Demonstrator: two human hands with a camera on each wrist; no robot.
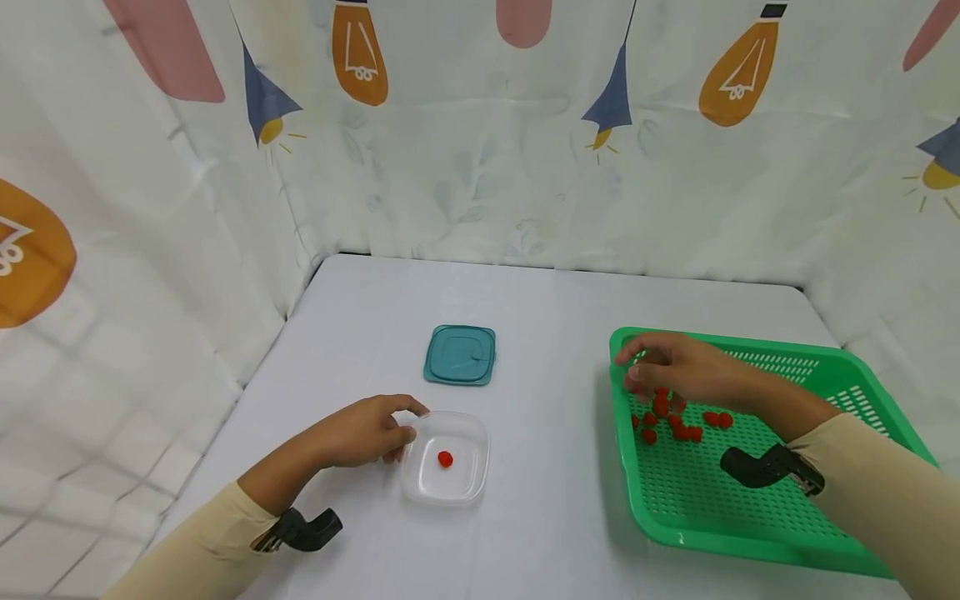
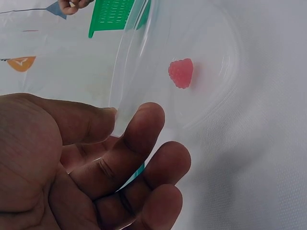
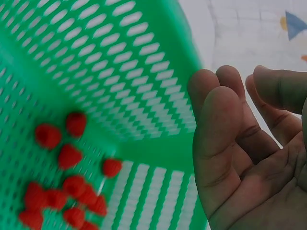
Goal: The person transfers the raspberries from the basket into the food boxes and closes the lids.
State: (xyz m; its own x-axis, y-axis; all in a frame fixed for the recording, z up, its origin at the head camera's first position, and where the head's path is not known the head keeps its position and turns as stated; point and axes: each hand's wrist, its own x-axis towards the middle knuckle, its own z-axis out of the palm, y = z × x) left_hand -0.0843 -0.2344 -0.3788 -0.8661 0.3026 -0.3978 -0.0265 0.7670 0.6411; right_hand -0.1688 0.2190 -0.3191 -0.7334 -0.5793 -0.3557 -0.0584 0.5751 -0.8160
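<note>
A beige sleeve (image 1: pixel 877 487) comes in closest, at the lower right of the frame, with a black wrist mount (image 1: pixel 768 467) strapped at its cuff. Its right hand (image 1: pixel 678 367) hangs over the far left corner of a green basket (image 1: pixel 731 508). I see its fingers loosely bent, and the right wrist view shows nothing between them. Below lie the red berries (image 1: pixel 681 432), mostly bunched toward the basket's left side, with a pair just right of the bunch.

The other sleeve (image 1: pixel 217 542) crosses the lower left, also wearing a black mount (image 1: pixel 303 531). There the left hand (image 1: pixel 363 433) reaches to a clear square container (image 1: pixel 467 481), just left of the frame's lower middle. Thumb and forefinger are apart and touch its upper left edge, the other fingers loosely bent. One red berry (image 1: pixel 446 459) sits inside, on the bottom near the middle.

Above the container, a little apart from it, a teal lid (image 1: pixel 461 355) lies flat on the white table (image 1: pixel 555 467). A pale curtain (image 1: pixel 480 150) printed with orange bulbs and blue lamps fills the top of the frame.
</note>
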